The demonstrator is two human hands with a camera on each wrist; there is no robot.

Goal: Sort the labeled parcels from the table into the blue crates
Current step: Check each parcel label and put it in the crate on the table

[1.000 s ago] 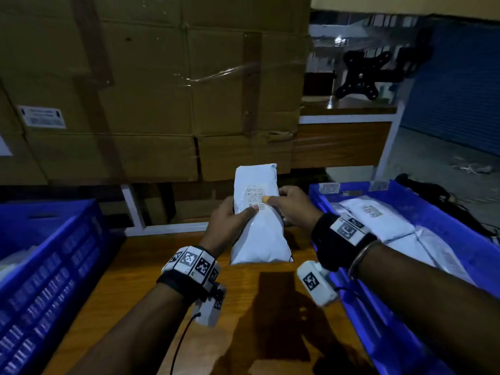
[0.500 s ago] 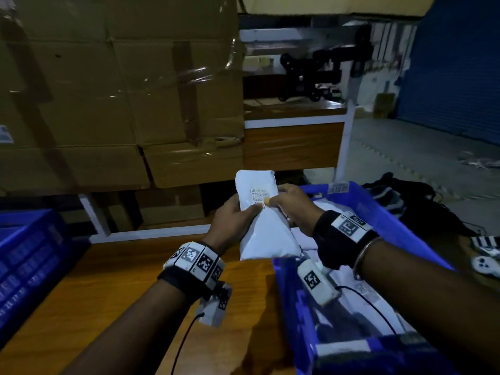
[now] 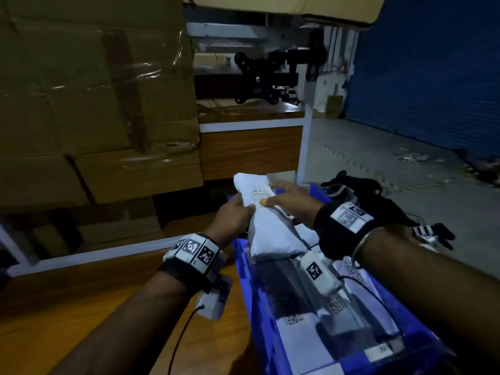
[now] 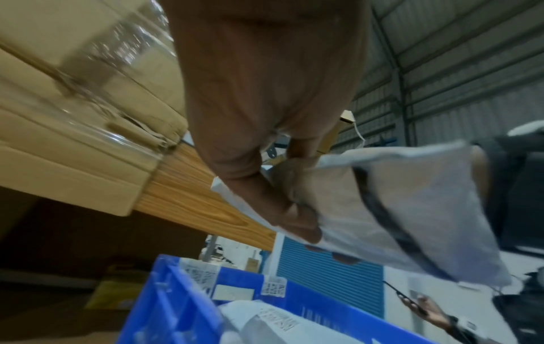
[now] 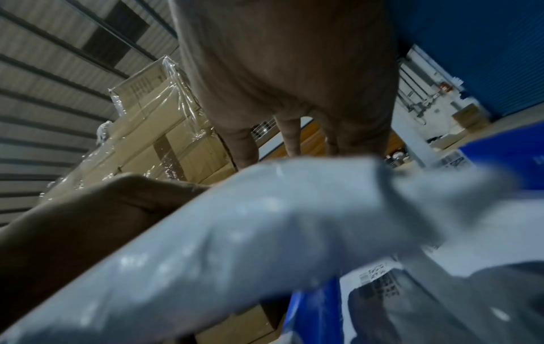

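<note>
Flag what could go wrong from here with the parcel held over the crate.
Both hands, left and right, hold only the parcel's top, so it might slip early. The crate already holds parcels; this one may land on top and hide their labels.

The parcel (image 3: 266, 226) is white, with a white label (image 3: 261, 194) printed in black code squares. Below it, the crate (image 3: 243, 277) is bright blue, and the parcels (image 3: 311, 336) lying in it are white and grey with small black-and-white code patches. Left of the crate, the desk (image 3: 81, 307) is orange-brown wood grain. Both wrist bands (image 3: 197, 253) are black with white tiles bearing black square patterns. Beyond the crate, the cardboard boxes (image 3: 94, 104) are tan under shiny clear wrap, and the shutter (image 3: 433, 77) is deep blue.
</note>
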